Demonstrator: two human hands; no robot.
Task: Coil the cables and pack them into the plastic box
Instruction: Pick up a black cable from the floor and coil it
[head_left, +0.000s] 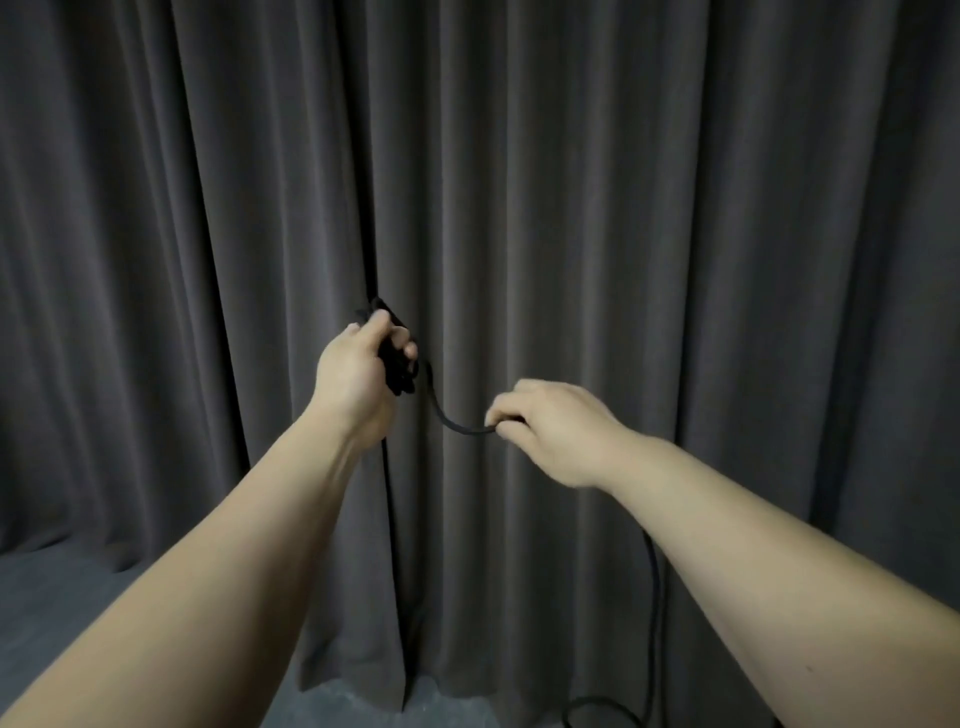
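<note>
My left hand (358, 374) grips a bundle of black cable loops (396, 364) held up in front of a dark curtain. From the bundle a short run of the black cable (452, 418) sags across to my right hand (550, 426), which pinches it between thumb and fingers. Below my right forearm the cable hangs down and curls on the floor (597, 706). One strand drops straight down under my left hand. The plastic box is not in view.
A dark grey pleated curtain (675, 208) fills the whole background close ahead. A strip of grey floor (62, 587) shows at the lower left and along the bottom.
</note>
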